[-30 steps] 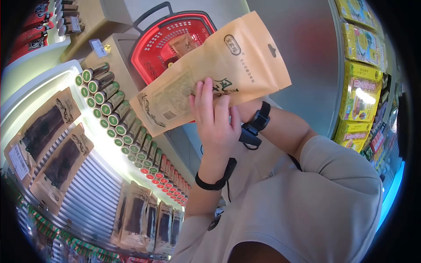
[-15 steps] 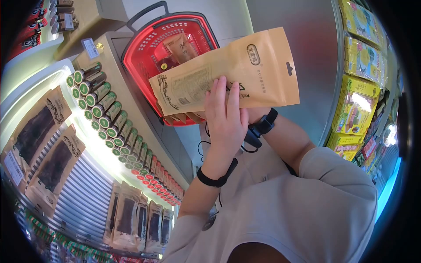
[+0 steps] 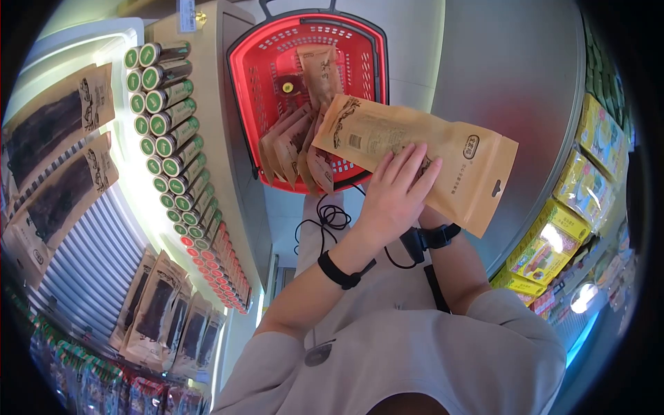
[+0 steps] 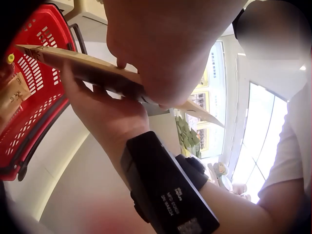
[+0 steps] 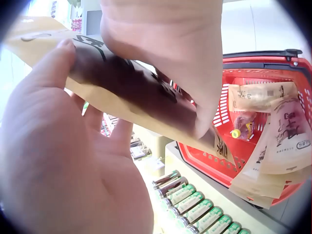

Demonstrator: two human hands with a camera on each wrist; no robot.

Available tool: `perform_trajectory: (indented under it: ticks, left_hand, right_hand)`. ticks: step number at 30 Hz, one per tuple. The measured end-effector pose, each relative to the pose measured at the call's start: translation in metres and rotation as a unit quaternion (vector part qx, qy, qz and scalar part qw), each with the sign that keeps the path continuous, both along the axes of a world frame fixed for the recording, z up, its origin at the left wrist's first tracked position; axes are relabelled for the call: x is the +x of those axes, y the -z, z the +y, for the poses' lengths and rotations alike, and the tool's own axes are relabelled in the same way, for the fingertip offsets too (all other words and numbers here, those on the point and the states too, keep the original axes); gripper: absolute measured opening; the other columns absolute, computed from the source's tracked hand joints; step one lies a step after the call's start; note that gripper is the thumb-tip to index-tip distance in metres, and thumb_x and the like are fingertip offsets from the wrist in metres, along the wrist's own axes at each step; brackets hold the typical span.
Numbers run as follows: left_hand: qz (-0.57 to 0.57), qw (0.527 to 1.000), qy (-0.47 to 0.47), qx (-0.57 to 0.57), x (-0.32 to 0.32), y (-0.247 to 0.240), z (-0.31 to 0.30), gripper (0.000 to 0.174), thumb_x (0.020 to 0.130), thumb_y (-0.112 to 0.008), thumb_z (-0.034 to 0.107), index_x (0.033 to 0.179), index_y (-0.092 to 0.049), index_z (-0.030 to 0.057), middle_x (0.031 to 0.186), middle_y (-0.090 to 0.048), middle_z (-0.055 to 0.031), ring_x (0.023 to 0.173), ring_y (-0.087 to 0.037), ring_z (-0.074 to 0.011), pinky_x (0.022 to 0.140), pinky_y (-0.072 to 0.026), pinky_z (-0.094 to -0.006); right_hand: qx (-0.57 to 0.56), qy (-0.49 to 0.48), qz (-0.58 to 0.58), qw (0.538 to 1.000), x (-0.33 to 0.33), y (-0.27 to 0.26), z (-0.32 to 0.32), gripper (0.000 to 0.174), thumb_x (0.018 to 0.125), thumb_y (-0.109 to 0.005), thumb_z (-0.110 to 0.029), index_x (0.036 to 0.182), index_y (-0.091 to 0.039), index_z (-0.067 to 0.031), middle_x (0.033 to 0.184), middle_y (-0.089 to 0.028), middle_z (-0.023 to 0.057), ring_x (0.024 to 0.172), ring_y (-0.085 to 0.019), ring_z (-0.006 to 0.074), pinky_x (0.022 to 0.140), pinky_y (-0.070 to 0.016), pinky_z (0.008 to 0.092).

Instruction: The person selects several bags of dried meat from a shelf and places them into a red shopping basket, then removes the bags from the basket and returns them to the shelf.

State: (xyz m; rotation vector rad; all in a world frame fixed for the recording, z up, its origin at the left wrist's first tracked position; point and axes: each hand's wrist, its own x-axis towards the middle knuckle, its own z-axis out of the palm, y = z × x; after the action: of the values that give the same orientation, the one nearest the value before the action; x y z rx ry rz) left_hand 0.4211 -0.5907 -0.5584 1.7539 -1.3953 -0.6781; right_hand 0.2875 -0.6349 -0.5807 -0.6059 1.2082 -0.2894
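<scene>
Both hands hold a tan paper food pouch (image 3: 460, 173) in front of the body, its printed back facing up in the head view. My left hand (image 3: 394, 200) lays its spread fingers across that back. In the right wrist view the left thumb (image 5: 62, 61) presses the opposite face, where a dark content shows through a window. My right hand (image 4: 109, 109) grips the pouch from underneath and is mostly hidden by it in the head view. The pouch's left end overlaps the right side of a red basket (image 3: 243, 79) in the head view.
Several tan pouches (image 3: 287, 149) stand in the basket, beside another pouch (image 3: 318, 66) and a small yellow-capped item (image 3: 288, 88). Green-capped jars (image 3: 173, 114) line the left shelf. A grey counter (image 3: 505, 69) stands right. Black cable (image 3: 332, 218) hangs in front of the legs.
The pouch has turned, so its hanger-hole end now points down to the right. It has moved right, and the head view has swung to show more of the basket's contents. Both hands keep hold.
</scene>
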Motion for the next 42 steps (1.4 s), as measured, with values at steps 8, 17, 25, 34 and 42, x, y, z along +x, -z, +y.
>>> perform_trajectory:
  ticks: [8, 17, 25, 34, 42]
  left_hand:
    - [0.185, 0.964, -0.19, -0.004, 0.03, 0.064, 0.007, 0.039, 0.077, -0.059, 0.006, 0.116, -0.057, 0.0042, 0.114, -0.059, -0.0151, 0.106, -0.056, -0.0311, 0.091, -0.0435, -0.0391]
    - [0.344, 0.886, -0.31, 0.024, 0.053, 0.077, 0.012, 0.028, 0.091, -0.049, 0.009, 0.115, -0.057, -0.0028, 0.11, -0.062, -0.016, 0.102, -0.059, -0.0268, 0.091, -0.0434, -0.0326]
    - [0.263, 0.874, -0.388, 0.124, 0.042, 0.083, -0.008, 0.04, 0.093, -0.048, 0.015, 0.127, -0.047, -0.004, 0.122, -0.054, -0.0234, 0.114, -0.053, -0.0324, 0.096, -0.0403, -0.0344]
    - [0.109, 0.886, -0.388, 0.228, 0.067, 0.21, -0.025, 0.057, 0.087, -0.054, 0.022, 0.136, -0.035, -0.003, 0.125, -0.05, -0.0282, 0.118, -0.05, -0.0368, 0.099, -0.0389, -0.0387]
    - [0.318, 0.86, -0.198, 0.348, 0.064, 0.196, 0.03, 0.044, 0.083, -0.059, 0.023, 0.121, -0.053, 0.0019, 0.112, -0.06, -0.0223, 0.103, -0.059, -0.0322, 0.09, -0.0454, -0.0363]
  right_hand:
    - [-0.019, -0.049, 0.012, 0.999, 0.039, 0.064, -0.031, 0.052, 0.098, -0.04, -0.033, 0.142, -0.027, -0.0097, 0.14, -0.037, 0.0091, 0.127, -0.038, 0.0202, 0.102, -0.0376, 0.036]
    - [-0.206, -0.235, 0.016, 0.95, 0.072, 0.046, -0.069, 0.066, 0.086, -0.06, -0.008, 0.142, -0.025, -0.0031, 0.144, -0.032, 0.0127, 0.133, -0.032, 0.0256, 0.098, -0.0409, 0.0344]
    - [-0.183, -0.259, -0.01, 0.948, 0.11, 0.089, -0.026, 0.061, 0.094, -0.048, -0.035, 0.141, -0.028, -0.0017, 0.136, -0.043, 0.0129, 0.127, -0.039, 0.0225, 0.104, -0.0309, 0.0315]
    - [0.21, -0.135, 0.077, 0.965, 0.155, 0.234, -0.062, 0.049, 0.091, -0.039, -0.053, 0.115, -0.053, -0.0124, 0.105, -0.056, 0.0059, 0.094, -0.052, 0.0213, 0.078, -0.0457, 0.036]
    - [-0.042, -0.234, 0.232, 0.943, 0.143, 0.219, -0.066, 0.052, 0.089, -0.05, -0.044, 0.121, -0.055, -0.0032, 0.107, -0.061, 0.0109, 0.099, -0.056, 0.0222, 0.08, -0.0462, 0.0333]
